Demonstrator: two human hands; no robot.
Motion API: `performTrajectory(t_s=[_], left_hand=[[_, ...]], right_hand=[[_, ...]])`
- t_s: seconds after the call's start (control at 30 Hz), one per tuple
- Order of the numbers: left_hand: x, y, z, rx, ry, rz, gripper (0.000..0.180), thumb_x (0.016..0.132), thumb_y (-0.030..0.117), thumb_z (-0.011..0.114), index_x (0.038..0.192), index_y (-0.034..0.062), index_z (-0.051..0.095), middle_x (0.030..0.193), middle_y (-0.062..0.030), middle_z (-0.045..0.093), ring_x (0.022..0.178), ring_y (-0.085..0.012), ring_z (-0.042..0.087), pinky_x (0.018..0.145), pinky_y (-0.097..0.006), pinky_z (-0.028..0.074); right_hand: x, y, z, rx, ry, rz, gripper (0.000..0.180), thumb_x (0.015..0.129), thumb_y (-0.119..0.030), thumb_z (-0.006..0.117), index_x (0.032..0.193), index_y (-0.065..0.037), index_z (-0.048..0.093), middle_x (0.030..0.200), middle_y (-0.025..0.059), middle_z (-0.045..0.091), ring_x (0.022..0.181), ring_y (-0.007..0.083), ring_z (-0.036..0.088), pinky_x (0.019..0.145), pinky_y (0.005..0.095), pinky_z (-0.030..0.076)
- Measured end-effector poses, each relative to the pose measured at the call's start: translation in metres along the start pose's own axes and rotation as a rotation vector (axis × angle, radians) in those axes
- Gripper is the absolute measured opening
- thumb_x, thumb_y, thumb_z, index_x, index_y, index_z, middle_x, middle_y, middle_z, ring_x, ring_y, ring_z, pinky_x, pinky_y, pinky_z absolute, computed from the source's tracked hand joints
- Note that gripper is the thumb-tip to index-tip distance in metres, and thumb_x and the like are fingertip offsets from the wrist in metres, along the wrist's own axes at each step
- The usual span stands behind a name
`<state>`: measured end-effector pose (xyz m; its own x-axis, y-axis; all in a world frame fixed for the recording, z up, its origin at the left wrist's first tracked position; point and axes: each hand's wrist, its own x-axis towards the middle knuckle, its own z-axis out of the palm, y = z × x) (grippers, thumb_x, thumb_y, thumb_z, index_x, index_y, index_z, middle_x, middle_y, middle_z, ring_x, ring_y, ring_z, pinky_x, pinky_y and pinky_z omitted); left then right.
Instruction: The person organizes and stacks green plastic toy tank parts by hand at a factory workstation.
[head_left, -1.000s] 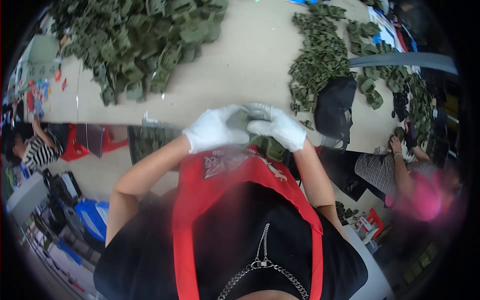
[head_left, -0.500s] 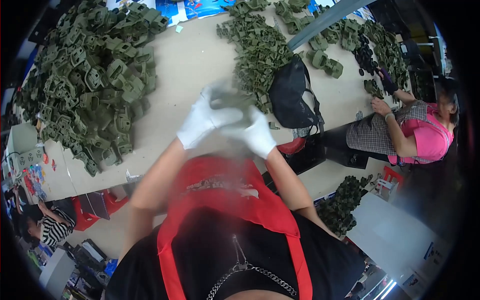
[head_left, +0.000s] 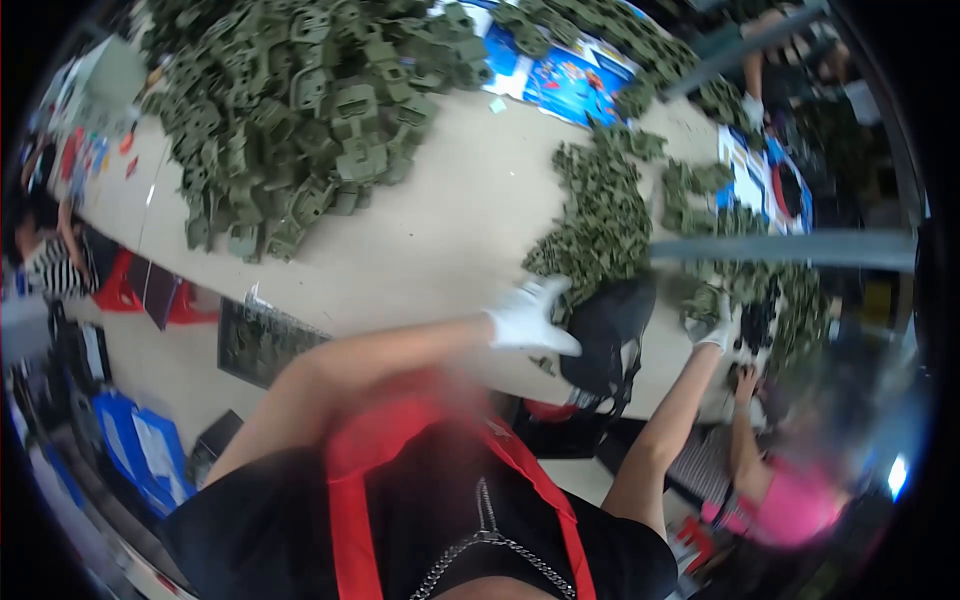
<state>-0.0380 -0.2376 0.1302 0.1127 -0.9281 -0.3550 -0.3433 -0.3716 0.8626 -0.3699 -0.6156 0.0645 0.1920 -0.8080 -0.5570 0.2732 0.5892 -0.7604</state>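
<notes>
My left hand (head_left: pixel 532 318), in a white glove, is over the table with its fingers spread and nothing in it. It is beside the heap of small olive-green plastic parts (head_left: pixel 610 215) and a black bag (head_left: pixel 605 325). My right hand (head_left: pixel 712 332), also white-gloved, is stretched far to the right, its fingers closed round an olive-green plastic part (head_left: pixel 702 304). Whether that part rests on the table or is lifted I cannot tell. A large pile of bigger olive-green plastic parts (head_left: pixel 300 110) covers the table's left side.
A grey metal bar (head_left: pixel 790 250) crosses the right side near my right hand. At the right, a co-worker in pink (head_left: pixel 795 505) sits by black round pieces (head_left: pixel 757 315). Blue printed sheets (head_left: pixel 575 85) lie at the back. A tray (head_left: pixel 262 345) stands at the table's front edge.
Both hands were together in front of me round a green part. They have separated: the right has reached far right with a green part, the left has let go and opened. The view has turned right.
</notes>
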Motion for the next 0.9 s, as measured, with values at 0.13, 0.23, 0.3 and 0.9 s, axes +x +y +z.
performTrajectory(t_s=[0.13, 0.23, 0.3, 0.9], left_hand=[[-0.006, -0.088, -0.093, 0.512, 0.777, -0.279, 0.077, 0.072, 0.043, 0.072, 0.132, 0.0035, 0.045, 0.125, -0.0280, 0.049, 0.115, -0.0440, 0.049, 0.101, -0.045, 0.041], [-0.021, -0.107, -0.190, 0.580, 1.181, -0.563, 0.094, 0.071, 0.051, 0.073, 0.141, 0.0036, 0.033, 0.123, -0.0253, 0.051, 0.107, -0.0428, 0.055, 0.094, -0.044, 0.046], [-0.025, -0.122, -0.223, 0.464, 1.020, -0.884, 0.099, 0.071, 0.049, 0.075, 0.142, -0.0015, 0.027, 0.118, -0.0228, 0.055, 0.101, -0.0385, 0.059, 0.087, -0.044, 0.050], [-0.141, -0.053, -0.145, 0.650, 0.705, 0.366, 0.067, 0.063, 0.013, 0.075, 0.126, 0.0089, 0.051, 0.114, -0.0176, 0.057, 0.107, -0.0363, 0.055, 0.090, -0.044, 0.047]], right_hand=[[0.061, -0.029, 0.068, 0.268, 0.216, -0.120, 0.045, 0.090, -0.047, 0.055, 0.122, -0.016, 0.059, 0.127, 0.0061, 0.058, 0.118, 0.0289, 0.052, 0.100, 0.0536, 0.040], [0.068, -0.019, 0.085, 0.266, 0.118, -0.229, 0.044, 0.092, -0.041, 0.054, 0.125, -0.013, 0.057, 0.130, 0.0110, 0.055, 0.122, 0.0310, 0.049, 0.104, 0.0511, 0.039], [0.055, 0.006, 0.103, -0.031, 0.128, -0.465, 0.037, 0.092, -0.028, 0.056, 0.121, -0.006, 0.059, 0.124, 0.0163, 0.057, 0.113, 0.0300, 0.055, 0.097, 0.0436, 0.047], [-0.304, 0.225, 0.316, -0.778, -1.114, 0.389, 0.070, 0.079, -0.010, 0.071, 0.140, 0.000, 0.040, 0.113, 0.0051, 0.061, 0.095, 0.0105, 0.058, 0.082, 0.0257, 0.047]])
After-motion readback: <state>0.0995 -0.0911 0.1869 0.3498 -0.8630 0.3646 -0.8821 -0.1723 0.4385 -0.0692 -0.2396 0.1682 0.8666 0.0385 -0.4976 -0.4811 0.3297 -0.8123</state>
